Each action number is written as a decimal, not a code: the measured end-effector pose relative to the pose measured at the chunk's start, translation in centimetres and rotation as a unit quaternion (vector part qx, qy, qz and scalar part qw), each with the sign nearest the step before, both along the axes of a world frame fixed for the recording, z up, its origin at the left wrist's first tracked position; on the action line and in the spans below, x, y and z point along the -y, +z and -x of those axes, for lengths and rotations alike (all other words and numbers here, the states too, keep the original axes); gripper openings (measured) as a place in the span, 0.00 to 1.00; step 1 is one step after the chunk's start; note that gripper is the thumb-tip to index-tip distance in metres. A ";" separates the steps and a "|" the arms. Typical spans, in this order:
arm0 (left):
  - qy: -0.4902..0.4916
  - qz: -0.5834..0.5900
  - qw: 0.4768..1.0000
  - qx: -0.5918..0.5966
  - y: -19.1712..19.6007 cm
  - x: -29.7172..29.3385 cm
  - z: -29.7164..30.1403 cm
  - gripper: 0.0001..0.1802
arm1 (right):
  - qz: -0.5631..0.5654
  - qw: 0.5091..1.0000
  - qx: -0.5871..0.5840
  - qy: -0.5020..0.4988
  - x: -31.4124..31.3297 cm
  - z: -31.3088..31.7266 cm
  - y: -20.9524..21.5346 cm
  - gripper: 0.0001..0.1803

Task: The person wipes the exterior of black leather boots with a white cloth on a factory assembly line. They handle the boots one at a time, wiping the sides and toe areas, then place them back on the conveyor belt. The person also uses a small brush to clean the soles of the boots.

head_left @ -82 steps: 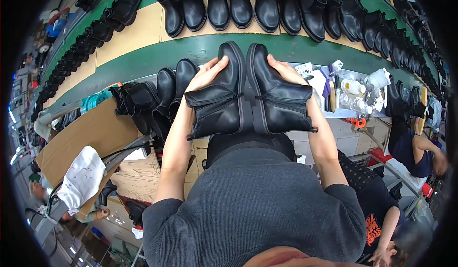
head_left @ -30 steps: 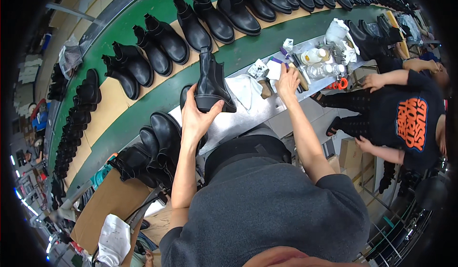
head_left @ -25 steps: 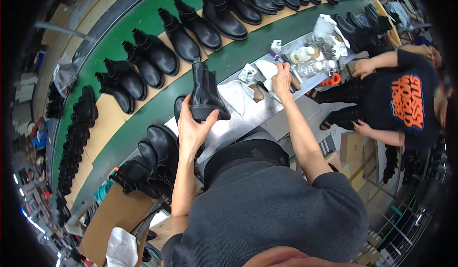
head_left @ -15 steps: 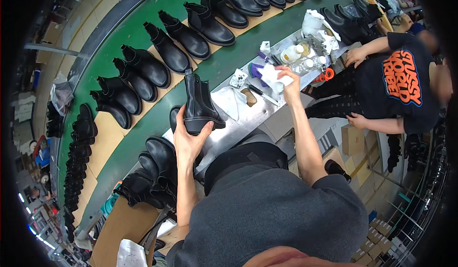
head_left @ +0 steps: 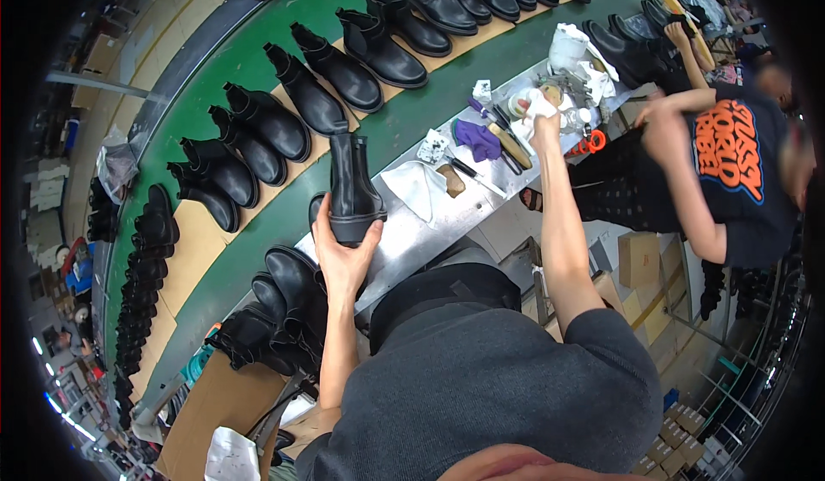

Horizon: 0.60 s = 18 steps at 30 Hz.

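A black ankle boot (head_left: 352,180) is upright in my left hand (head_left: 342,262), with fingers and thumb closed round its sole and heel. Its heel end faces me, and another dark boot shows partly behind it. My right hand (head_left: 545,128) is stretched out over the metal bench, pinching a crumpled white cloth (head_left: 538,107). This cloth is against or just above the bottles, and whether it touches one I cannot tell. Between my hands lie a flat white cloth (head_left: 412,184), a brown block (head_left: 450,181), a purple cloth (head_left: 475,140) and a wooden-handled brush (head_left: 510,146).
Rows of black boots (head_left: 378,49) stand on tan boards along the green conveyor (head_left: 215,232) ahead. More boots (head_left: 296,287) lie at my left above a cardboard box (head_left: 215,412). An orange tape ring (head_left: 587,143) sits at the bench edge. A co-worker (head_left: 730,171) stands at the right.
My right hand has moved away from me with the white cloth, toward the bottles, uncovering the brush. The boot in my left hand has turned heel toward me. The co-worker's arms have moved.
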<state>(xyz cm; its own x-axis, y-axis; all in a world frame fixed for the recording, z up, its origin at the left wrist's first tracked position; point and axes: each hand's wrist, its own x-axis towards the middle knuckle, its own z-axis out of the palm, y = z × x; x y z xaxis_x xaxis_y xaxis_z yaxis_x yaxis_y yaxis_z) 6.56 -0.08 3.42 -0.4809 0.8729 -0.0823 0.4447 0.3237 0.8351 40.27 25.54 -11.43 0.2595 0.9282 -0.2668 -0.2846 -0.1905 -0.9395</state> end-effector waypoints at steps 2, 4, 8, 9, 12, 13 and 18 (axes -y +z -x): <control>-0.007 -0.003 0.999 -0.039 0.4 0.3 -0.3 0.48 | -0.140 0.969 0.196 0.049 4.6 2.4 -0.2 0.20; -0.006 -0.003 0.999 -0.051 0.3 0.4 -0.4 0.47 | -0.213 0.888 0.399 0.080 8.9 4.6 0.7 0.27; -0.008 -0.007 0.997 -0.071 -0.1 -0.1 -0.9 0.49 | -0.289 0.823 0.478 0.103 9.9 4.1 -2.1 0.21; -0.008 -0.007 0.997 -0.076 0.1 -0.3 -1.0 0.50 | -0.238 0.859 0.443 0.091 8.5 3.5 -3.0 0.20; -0.007 0.000 0.997 -0.072 0.2 -0.9 -1.5 0.53 | -0.239 0.892 0.383 0.032 1.8 -1.4 -3.9 0.22; 0.009 0.008 0.998 -0.057 0.1 -0.9 -1.7 0.53 | -0.091 0.948 0.301 0.044 -1.0 -3.4 -3.4 0.24; 0.074 0.012 0.997 -0.034 -0.6 -0.6 -2.7 0.56 | -0.014 0.932 0.201 0.300 1.1 2.2 5.4 0.34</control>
